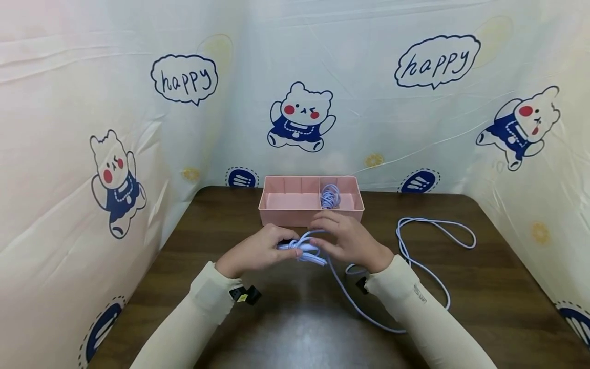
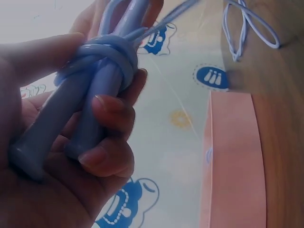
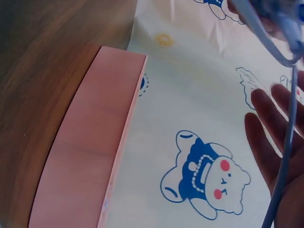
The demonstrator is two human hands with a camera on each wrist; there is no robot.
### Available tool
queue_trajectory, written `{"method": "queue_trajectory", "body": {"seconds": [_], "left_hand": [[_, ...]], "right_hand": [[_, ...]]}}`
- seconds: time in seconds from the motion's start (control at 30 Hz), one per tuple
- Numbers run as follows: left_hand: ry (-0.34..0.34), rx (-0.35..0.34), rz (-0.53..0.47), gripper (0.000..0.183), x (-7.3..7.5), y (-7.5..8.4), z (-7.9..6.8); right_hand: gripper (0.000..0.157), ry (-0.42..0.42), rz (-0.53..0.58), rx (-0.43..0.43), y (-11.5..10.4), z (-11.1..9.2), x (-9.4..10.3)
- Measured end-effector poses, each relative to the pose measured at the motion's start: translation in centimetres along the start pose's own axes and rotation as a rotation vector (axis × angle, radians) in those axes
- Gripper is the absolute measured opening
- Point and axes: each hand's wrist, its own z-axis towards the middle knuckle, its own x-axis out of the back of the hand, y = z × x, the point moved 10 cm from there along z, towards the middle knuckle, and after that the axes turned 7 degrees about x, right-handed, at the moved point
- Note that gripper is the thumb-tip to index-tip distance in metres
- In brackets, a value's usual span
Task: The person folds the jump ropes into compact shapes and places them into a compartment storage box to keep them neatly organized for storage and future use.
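My left hand [image 1: 258,250] grips the two pale blue handles of a jump rope [image 2: 89,111], which lie side by side across the palm. Several turns of its cord [image 2: 107,51] wrap around both handles in the left wrist view. Just right of the bundle is my right hand [image 1: 349,240], its fingers spread and relaxed. The cord [image 3: 290,123] runs down in front of that palm in the right wrist view, with no fingers curled round it. From the bundle, loose cord [image 1: 350,300] trails down to the table and passes under the right forearm.
Behind the hands stands a pink divided box [image 1: 288,218]; its right compartment holds a wound bundle of similar cord [image 1: 330,197]. More loose cord [image 1: 428,271] loops over the right side of the dark wooden table [image 1: 498,287]. A printed curtain [image 1: 369,113] surrounds the table's back and sides.
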Motion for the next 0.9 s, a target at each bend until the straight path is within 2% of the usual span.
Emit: {"method": "queue_trajectory", "body": {"seconds": [0.17,0.3,0.37,0.43,0.53,0.63,0.7,0.8,0.9], "left_hand": [[-0.025,0.002,0.058,0.016,-0.1,0.0,0.0],[-0.048,0.019,0.058,0.014,-0.2,-0.1,0.1],[-0.057,0.026,0.033,0.014,-0.1,-0.1,0.1],[-0.059,0.022,-0.01,0.015,0.1,0.1,0.0],[-0.035,0.012,-0.081,0.016,0.8,0.4,-0.3],[0.01,-0.006,-0.176,0.015,1.8,0.9,-0.8],[0.054,-0.024,-0.233,0.013,2.4,1.2,-1.0],[0.136,-0.037,-0.316,0.013,3.4,1.1,-1.3],[0.221,-0.013,-0.406,0.015,4.2,0.1,-1.3]], "right_hand": [[0.022,-0.078,-0.073,0.085,-1.6,0.8,-0.4],[0.02,-0.146,-0.246,0.125,-2.8,1.4,-1.1],[0.025,-0.175,-0.338,0.132,-3.2,1.6,-1.4],[0.036,-0.199,-0.374,0.114,-3.2,1.8,-1.7],[0.044,-0.213,-0.284,0.012,-2.3,1.9,-1.9],[0.032,-0.142,-0.12,-0.144,-0.5,1.7,-1.6],[0.02,-0.068,-0.021,-0.209,0.4,1.3,-1.4],[0.016,0.015,0.059,-0.218,0.7,0.6,-1.4],[0.02,0.052,0.053,-0.177,0.4,0.2,-1.5]]}}
